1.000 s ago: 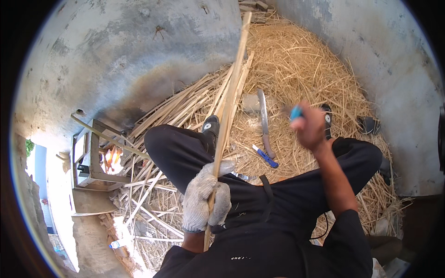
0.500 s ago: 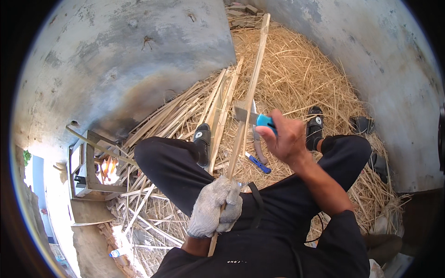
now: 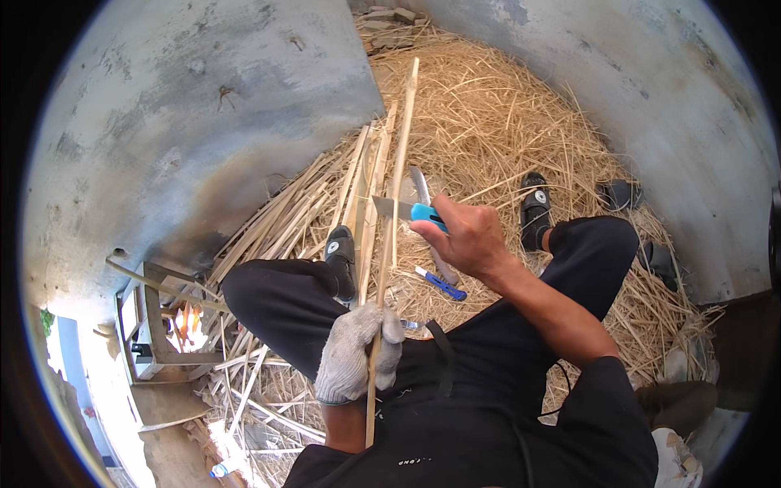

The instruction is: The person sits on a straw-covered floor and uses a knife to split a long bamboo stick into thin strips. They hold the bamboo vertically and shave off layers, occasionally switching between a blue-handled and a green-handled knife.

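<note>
Held long, pale, flat wooden strip [image 3: 402, 154] in left hand [image 3: 356, 354], turquoise-handled knife [image 3: 421, 213] in right hand [image 3: 468, 236]

Had left fingers curled closely round the lower part of the strip, inside a grey-white knitted glove [image 3: 342, 362]; could not make out separate fingertips. Traced strip from the black shirt [image 3: 472, 447] upward, between the feet, across straw-coloured shavings [image 3: 480, 114]. Had bare right fingers wrapped firmly round the knife's handle, covering its rear end. Saw broad grey blade [image 3: 390, 208] crossing the strip; could not judge depth of any cut. Noted a free lower end just below the blade, beside the main length.

Saw curved, brown-handled machete [image 3: 418, 180] only in part, behind knife and right hand. Noted blue-and-white cutter [image 3: 441, 283] in full view, near the machete's handle. Could not identify small silvery object [image 3: 411, 324] beside the glove, nor pale item [image 3: 675, 464] at lower right.

Noted small white lettering on the shirt, too blurred to read. Noted also a round white emblem on each black shoe [image 3: 533, 232], too small to decipher.
</note>
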Demonstrator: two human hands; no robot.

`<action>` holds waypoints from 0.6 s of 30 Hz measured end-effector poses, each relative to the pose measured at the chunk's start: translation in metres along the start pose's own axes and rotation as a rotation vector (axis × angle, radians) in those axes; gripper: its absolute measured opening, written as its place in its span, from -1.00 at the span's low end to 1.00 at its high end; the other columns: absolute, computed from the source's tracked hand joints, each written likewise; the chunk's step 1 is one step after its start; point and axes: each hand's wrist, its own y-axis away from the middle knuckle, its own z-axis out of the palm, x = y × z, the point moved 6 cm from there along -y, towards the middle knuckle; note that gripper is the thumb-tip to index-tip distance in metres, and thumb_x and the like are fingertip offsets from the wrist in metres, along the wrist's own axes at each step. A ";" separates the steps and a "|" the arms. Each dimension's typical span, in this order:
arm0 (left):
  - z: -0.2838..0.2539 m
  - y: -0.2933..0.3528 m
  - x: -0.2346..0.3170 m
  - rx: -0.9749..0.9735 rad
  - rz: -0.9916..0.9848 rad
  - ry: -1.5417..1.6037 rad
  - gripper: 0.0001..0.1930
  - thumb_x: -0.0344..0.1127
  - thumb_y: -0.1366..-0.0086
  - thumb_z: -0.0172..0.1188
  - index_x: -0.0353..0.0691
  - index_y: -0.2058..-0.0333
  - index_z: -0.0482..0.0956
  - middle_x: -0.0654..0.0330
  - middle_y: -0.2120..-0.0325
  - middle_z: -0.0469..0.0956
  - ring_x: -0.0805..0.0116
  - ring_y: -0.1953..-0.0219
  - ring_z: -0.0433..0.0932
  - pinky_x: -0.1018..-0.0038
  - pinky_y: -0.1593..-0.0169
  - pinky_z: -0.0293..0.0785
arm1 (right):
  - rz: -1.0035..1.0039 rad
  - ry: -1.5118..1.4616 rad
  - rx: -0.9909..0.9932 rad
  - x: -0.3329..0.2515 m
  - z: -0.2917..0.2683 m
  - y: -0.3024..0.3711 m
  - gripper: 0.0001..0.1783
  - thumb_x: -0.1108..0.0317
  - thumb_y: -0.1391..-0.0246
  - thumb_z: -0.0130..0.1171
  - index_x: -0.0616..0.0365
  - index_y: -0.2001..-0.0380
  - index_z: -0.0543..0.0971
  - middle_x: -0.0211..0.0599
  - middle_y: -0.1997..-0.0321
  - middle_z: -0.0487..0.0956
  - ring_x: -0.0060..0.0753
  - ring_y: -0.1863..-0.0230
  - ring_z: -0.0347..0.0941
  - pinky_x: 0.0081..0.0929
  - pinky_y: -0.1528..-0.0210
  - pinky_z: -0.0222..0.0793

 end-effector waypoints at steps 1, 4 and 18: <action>0.004 -0.004 0.007 -0.133 0.115 -0.004 -0.66 -0.08 -0.46 -0.12 -0.23 0.26 0.47 0.26 0.84 0.28 0.53 0.87 0.18 0.62 0.77 0.11 | 0.006 -0.024 -0.106 0.002 0.001 -0.001 -0.48 -0.12 -0.17 0.17 0.12 0.55 0.38 -0.24 0.73 0.44 -0.18 0.76 0.40 -0.29 0.71 0.25; 0.006 -0.011 0.023 -0.051 0.202 -0.015 -0.65 -0.07 -0.47 -0.13 -0.22 0.25 0.48 0.28 0.84 0.27 0.54 0.88 0.15 0.60 0.79 0.06 | -0.179 -0.012 -0.209 -0.019 0.000 -0.012 -0.48 -0.11 -0.17 0.16 0.13 0.55 0.39 -0.20 0.69 0.48 -0.14 0.72 0.44 -0.24 0.66 0.30; 0.024 -0.047 0.030 0.098 0.095 0.079 -0.71 -0.11 -0.49 -0.13 -0.15 0.35 0.39 0.34 0.82 0.19 0.53 0.91 0.08 0.57 0.84 0.04 | -0.318 0.227 -0.104 0.030 0.024 -0.038 -0.60 0.05 -0.27 0.09 0.11 0.50 0.37 -0.41 0.74 0.33 -0.58 0.81 0.23 -0.48 0.84 0.13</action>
